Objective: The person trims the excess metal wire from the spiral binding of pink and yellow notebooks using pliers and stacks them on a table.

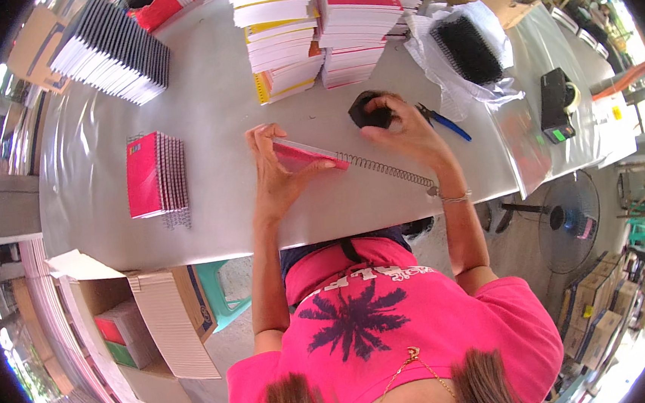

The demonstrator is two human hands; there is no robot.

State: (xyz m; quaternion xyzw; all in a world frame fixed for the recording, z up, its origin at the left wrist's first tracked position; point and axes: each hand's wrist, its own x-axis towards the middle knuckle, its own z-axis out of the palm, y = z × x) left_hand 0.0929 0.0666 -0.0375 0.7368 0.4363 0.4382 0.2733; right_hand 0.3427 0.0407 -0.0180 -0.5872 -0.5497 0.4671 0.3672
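Both our hands work on the tabletop (pixel 208 97): left hand (pixel 275 176) pinching a pink notebook (pixel 305 156), right hand (pixel 404 128) gripping a black lump (pixel 368 111) near its spiral wire (pixel 388 170).

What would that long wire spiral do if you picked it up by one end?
The wire spiral would probably sag and wobble, being thin and long. It looks light. One end is threaded into the pink notebook held by the left hand, so the notebook would likely tug along.
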